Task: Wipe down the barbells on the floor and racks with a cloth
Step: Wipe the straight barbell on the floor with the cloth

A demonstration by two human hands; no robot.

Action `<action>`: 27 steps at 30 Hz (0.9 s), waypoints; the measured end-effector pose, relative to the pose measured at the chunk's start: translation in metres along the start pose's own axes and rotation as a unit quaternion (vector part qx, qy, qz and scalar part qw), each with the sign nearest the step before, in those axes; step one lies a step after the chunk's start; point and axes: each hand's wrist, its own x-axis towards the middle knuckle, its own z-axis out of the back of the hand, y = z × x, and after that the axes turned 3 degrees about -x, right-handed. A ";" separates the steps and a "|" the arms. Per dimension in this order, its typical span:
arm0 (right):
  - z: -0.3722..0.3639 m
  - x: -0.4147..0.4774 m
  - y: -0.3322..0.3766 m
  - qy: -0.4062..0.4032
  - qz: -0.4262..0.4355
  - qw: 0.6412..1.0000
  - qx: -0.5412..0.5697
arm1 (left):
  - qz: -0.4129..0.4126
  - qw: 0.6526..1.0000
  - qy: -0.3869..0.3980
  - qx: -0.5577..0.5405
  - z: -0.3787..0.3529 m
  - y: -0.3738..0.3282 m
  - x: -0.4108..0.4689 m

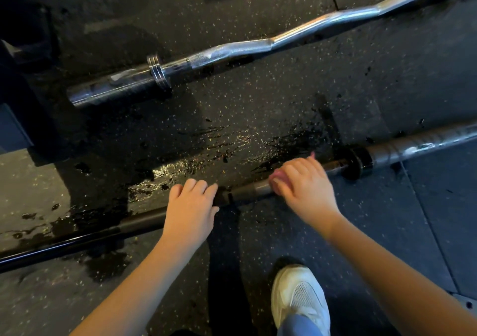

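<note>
Head view, looking down at a black speckled rubber floor (284,90). A straight black steel barbell (250,191) lies on it, running from 8 o'clock to 3 o'clock across the lower middle of the frame; its black collar (357,161) and grey sleeve (413,147) sit toward 3 o'clock.

The right hand (302,181), just right of centre, is curled over the shaft and grasps a pink cloth (277,181) — the cloth is wrapped against the bar beneath the fingers and shows only at the edges of the hand, which is slightly blurred. The left hand (191,201), at about 7 o'clock from the right one, rests palm down on the same shaft. Its fingers are loosely extended past the bar and its grip is released, with the thumb on the near side.

A second bar, a chrome zigzag curl bar (232,49), lies on the floor well apart from the first, from 9 o'clock up to 1 o'clock. Between the two bars, and along the black bar toward 8 o'clock, glossy wet patches (180,165) mark the floor. A white mesh sneaker (299,297) stands at 5 o'clock — a dark rack base (15,119) fills the 9 o'clock edge.
</note>
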 end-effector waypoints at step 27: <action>0.018 0.025 -0.050 -0.021 -0.136 0.990 0.025 | -0.019 0.998 0.060 -0.007 0.028 -0.004 0.066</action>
